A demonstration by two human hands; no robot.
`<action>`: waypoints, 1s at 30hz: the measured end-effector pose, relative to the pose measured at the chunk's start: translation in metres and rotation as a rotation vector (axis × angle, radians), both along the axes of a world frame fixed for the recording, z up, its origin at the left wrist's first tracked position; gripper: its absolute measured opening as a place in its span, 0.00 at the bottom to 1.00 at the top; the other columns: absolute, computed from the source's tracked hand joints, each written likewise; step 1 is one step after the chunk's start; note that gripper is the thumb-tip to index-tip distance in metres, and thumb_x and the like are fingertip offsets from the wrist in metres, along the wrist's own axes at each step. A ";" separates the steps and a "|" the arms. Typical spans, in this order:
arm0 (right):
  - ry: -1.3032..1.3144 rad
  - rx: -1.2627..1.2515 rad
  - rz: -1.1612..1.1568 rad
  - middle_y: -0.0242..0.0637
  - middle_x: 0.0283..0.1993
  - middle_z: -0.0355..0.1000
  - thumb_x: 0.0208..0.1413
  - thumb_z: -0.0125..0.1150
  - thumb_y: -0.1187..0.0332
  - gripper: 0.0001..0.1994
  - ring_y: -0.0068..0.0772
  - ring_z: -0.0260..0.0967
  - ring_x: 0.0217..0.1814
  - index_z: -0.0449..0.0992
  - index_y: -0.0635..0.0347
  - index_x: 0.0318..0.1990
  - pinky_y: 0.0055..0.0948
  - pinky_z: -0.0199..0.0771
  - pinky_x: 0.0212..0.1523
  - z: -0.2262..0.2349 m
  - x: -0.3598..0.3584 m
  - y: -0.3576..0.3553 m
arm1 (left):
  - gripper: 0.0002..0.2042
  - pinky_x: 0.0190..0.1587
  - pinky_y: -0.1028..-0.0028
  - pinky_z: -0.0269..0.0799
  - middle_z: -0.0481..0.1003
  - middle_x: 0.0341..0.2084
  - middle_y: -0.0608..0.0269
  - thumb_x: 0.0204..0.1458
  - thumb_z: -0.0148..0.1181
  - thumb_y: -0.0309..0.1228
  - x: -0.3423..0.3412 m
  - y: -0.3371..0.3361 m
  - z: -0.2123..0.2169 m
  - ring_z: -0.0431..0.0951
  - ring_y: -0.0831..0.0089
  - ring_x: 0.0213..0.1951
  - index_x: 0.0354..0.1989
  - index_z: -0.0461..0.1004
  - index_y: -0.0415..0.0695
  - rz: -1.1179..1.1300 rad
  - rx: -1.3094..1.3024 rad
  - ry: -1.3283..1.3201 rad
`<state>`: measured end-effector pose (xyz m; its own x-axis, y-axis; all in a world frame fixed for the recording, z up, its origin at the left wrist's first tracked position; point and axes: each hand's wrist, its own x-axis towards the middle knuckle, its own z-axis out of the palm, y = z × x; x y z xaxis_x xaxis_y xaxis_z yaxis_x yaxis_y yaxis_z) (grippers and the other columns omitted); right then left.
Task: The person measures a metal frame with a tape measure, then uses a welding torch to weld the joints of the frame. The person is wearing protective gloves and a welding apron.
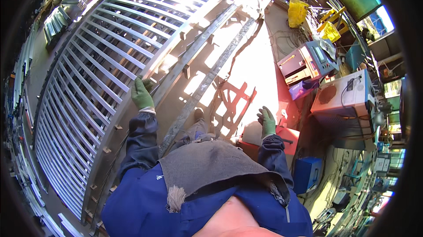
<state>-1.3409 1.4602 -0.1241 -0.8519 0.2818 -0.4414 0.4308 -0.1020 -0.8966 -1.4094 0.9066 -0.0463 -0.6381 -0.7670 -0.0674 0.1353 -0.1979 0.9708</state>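
A long panel of pale metal bars (105,67) spans the left side, its bars running into an edge rail (166,59). My left hand (142,94), in a green glove, is on that rail with its fingers bent over it; part of the grip is hidden. On my other side, my right hand (267,121), gloved in green too, hangs in the air with nothing in it. Its fingers are slightly bent and apart. Below it is a red box-like thing (288,140) with a dark bar. A worn grey apron (216,162) covers my front.
Two long metal beams lie beside the panel, the nearer one grey and scuffed (207,80). To the right are a red-and-grey machine (308,63), a larger boxy unit with cables (341,100) and a blue case (307,174). Yellow bags (298,12) sit farther off. Sunlight washes out the middle floor.
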 end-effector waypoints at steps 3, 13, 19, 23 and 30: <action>0.022 -0.018 0.091 0.39 0.63 0.79 0.74 0.60 0.54 0.25 0.34 0.79 0.57 0.73 0.59 0.70 0.33 0.77 0.60 0.029 -0.092 -0.043 | 0.16 0.34 0.74 0.80 0.84 0.33 0.62 0.74 0.54 0.41 -0.067 -0.019 -0.034 0.82 0.74 0.29 0.54 0.81 0.42 0.129 0.042 -0.029; 0.160 0.144 0.726 0.42 0.66 0.77 0.72 0.63 0.67 0.22 0.31 0.73 0.68 0.74 0.65 0.69 0.31 0.72 0.69 0.089 -0.295 -0.134 | 0.14 0.50 0.65 0.81 0.86 0.45 0.48 0.70 0.61 0.35 -0.270 -0.006 -0.061 0.87 0.57 0.46 0.52 0.84 0.36 0.321 -0.634 -0.097; 0.224 0.021 0.868 0.44 0.64 0.78 0.74 0.62 0.67 0.22 0.34 0.77 0.64 0.73 0.67 0.70 0.31 0.76 0.66 0.110 -0.479 -0.169 | 0.14 0.45 0.60 0.82 0.86 0.41 0.46 0.69 0.61 0.35 -0.404 0.036 -0.052 0.87 0.50 0.42 0.52 0.84 0.38 0.356 -0.678 -0.079; 0.308 -0.157 0.988 0.45 0.66 0.76 0.75 0.60 0.66 0.22 0.37 0.75 0.66 0.71 0.67 0.71 0.35 0.75 0.67 0.109 -0.610 -0.190 | 0.14 0.49 0.54 0.81 0.86 0.40 0.48 0.66 0.63 0.37 -0.491 0.072 -0.058 0.86 0.48 0.43 0.51 0.84 0.40 0.328 -0.918 -0.256; 0.400 -0.286 1.035 0.41 0.61 0.80 0.74 0.61 0.66 0.20 0.30 0.77 0.62 0.75 0.64 0.68 0.30 0.76 0.62 0.131 -0.865 -0.253 | 0.20 0.63 0.51 0.72 0.82 0.51 0.51 0.60 0.66 0.42 -0.538 0.106 -0.087 0.80 0.50 0.55 0.55 0.82 0.43 0.339 -1.223 -0.822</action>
